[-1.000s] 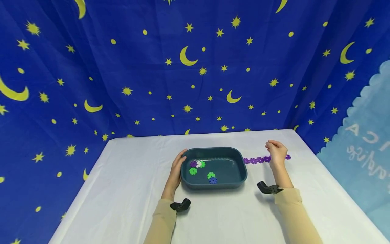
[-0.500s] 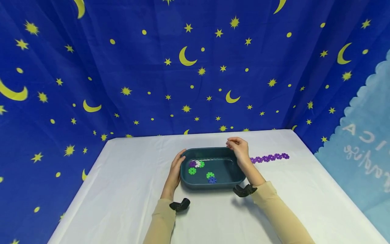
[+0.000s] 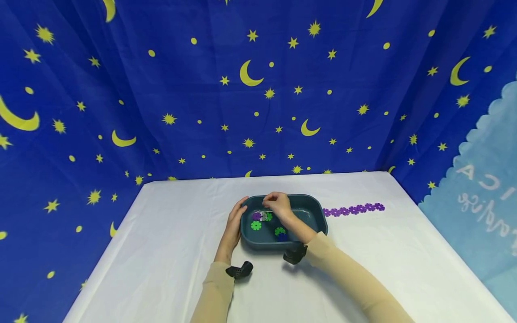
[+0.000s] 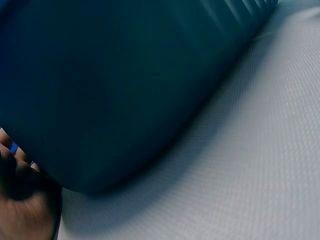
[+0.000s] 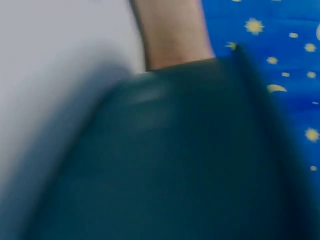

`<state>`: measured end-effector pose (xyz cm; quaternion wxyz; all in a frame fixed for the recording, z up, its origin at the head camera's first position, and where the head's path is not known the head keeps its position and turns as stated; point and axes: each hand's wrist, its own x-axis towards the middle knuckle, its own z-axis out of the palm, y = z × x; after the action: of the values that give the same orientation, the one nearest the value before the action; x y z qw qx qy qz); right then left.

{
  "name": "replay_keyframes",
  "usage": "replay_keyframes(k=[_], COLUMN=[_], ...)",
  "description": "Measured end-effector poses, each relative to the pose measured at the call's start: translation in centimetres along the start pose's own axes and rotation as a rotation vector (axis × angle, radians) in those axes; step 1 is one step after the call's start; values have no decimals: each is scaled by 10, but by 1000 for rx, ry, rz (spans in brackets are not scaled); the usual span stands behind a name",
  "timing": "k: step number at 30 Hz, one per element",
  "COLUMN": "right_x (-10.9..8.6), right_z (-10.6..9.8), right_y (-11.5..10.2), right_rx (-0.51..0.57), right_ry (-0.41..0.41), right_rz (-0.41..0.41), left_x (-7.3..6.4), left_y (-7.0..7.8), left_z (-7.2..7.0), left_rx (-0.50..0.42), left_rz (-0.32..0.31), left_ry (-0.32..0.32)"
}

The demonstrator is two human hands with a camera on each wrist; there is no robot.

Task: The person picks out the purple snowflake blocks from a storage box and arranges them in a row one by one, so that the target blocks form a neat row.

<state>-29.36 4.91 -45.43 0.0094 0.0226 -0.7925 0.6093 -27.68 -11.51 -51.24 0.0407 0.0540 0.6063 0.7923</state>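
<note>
A dark teal plastic tub (image 3: 307, 242) stands on the white table. My left hand (image 3: 232, 223) holds its left side, thumb at the rim and fingers around the far left corner. In the left wrist view, part of that hand (image 4: 22, 217) shows beside the tub's wall (image 4: 125, 90). Above the tub's inside, my right hand (image 3: 279, 207) hovers with fingers loosely bent; nothing shows between them. Below its fingertips lie a purple snowflake disc (image 3: 256, 216), a white disc (image 3: 264, 216) and a green disc (image 3: 269, 216). Another green disc (image 3: 256, 225) lies nearer.
Towards the tub's near wall lie a green disc (image 3: 280, 231) and a shaded blue disc (image 3: 282, 237). A row of several purple snowflake discs (image 3: 353, 210) runs rightward from the tub. A blue star-patterned curtain (image 3: 202, 98) hangs behind the table (image 3: 181, 251).
My right hand has moved left from the purple row, across the tub's right rim, to above the discs at its left. The left hand has stayed on the tub.
</note>
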Motion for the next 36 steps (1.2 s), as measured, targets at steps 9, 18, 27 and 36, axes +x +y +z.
replay_keyframes(k=[9, 18, 27, 36], right_x=[2, 3, 18, 6], right_z=[20, 29, 19, -14], right_y=[18, 32, 46, 21], right_rx=[-288, -415, -372, -129], right_ry=[-118, -144, -166, -116], right_rz=[-31, -187, 17, 171], left_x=[3, -4, -11, -1], left_y=[-11, 3, 16, -2], left_z=[-3, 0, 6, 1], left_rx=[6, 14, 55, 23], left_rz=[6, 2, -14, 13], left_ry=[2, -5, -10, 19])
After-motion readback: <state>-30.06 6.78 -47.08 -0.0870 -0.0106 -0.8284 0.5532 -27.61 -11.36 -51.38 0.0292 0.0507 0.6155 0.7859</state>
